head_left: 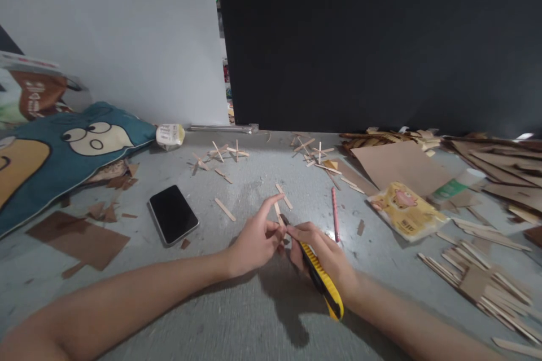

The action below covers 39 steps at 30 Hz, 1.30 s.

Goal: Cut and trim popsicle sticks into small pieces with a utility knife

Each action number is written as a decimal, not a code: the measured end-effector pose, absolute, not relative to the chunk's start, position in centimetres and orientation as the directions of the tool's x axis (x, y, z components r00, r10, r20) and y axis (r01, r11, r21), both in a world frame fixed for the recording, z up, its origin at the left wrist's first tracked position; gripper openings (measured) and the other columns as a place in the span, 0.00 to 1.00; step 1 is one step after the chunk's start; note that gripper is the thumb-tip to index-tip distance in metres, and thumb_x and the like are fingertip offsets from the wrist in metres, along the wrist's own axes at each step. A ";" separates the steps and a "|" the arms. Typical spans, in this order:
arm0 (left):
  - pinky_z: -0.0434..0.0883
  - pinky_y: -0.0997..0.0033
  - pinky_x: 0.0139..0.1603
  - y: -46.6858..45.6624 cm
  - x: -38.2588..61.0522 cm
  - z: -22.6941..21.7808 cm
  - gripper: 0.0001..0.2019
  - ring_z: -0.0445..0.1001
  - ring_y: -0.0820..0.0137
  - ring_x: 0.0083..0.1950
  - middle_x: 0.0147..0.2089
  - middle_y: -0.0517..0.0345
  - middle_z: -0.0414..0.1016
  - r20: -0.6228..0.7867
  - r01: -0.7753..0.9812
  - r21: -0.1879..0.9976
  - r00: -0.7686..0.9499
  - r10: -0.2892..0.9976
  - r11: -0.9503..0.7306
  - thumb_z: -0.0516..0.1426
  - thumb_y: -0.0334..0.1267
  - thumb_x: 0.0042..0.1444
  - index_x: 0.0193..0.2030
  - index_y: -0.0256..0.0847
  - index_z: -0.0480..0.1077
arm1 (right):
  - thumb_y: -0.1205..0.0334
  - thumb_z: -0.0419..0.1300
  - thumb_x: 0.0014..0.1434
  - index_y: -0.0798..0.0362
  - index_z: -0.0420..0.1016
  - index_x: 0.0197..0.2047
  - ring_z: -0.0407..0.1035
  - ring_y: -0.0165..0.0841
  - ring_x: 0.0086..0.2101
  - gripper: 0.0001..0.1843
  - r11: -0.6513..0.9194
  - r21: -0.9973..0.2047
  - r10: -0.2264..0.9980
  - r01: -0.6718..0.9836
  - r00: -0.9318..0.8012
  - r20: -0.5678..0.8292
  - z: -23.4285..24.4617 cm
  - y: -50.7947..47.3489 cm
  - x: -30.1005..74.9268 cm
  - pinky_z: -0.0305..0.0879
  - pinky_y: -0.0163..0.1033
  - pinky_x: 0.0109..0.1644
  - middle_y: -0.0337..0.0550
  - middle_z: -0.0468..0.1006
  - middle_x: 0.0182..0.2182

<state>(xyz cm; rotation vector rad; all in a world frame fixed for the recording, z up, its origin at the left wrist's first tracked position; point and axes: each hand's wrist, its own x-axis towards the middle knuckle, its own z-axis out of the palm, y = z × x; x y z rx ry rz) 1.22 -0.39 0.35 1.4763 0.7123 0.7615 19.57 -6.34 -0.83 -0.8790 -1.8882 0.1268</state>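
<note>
My left hand (259,236) pinches a short wooden craft stick (278,211), its index finger stretched out along it. In my right hand (324,254) is a yellow and black utility knife (322,281), its dark blade end against or very close to the stick. The two hands meet at the middle of the table, and the fingertips hide part of the stick. Just beyond them lies another craft stick (284,196), and a further craft stick (225,210) rests to the left. A red patterned pencil (336,214) lies to the right of the hands.
A smartphone (173,215) and brown cardboard (80,240) lie at left, near a blue cushion (76,146). Small stick structures (319,153) stand at the back. On the right are a yellow packet (406,210), a glue stick (459,187) and piled craft sticks (478,282).
</note>
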 end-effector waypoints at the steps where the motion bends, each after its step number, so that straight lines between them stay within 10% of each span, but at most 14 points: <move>1: 0.71 0.75 0.31 -0.5 1.2 0.3 0.42 0.76 0.70 0.26 0.26 0.64 0.76 0.043 -0.017 0.999 0.593 0.804 -0.041 0.64 0.49 0.67 0.80 0.40 0.50 | 0.73 0.57 0.70 0.43 0.71 0.62 0.81 0.34 0.34 0.22 0.721 -0.471 0.632 0.508 -0.205 0.747 -0.8 -6.3 19.4 0.77 0.36 0.37 0.41 0.81 0.39; 39: 0.69 0.73 0.34 -0.4 1.1 0.6 0.37 0.75 0.69 0.28 0.28 0.61 0.79 0.073 0.057 0.990 0.593 0.802 -0.132 0.60 0.47 0.70 0.79 0.40 0.52 | 0.70 0.57 0.69 0.46 0.74 0.51 0.80 0.33 0.30 0.12 0.621 -0.612 0.736 0.490 -0.095 0.670 0.4 -6.4 19.4 0.77 0.37 0.33 0.41 0.83 0.34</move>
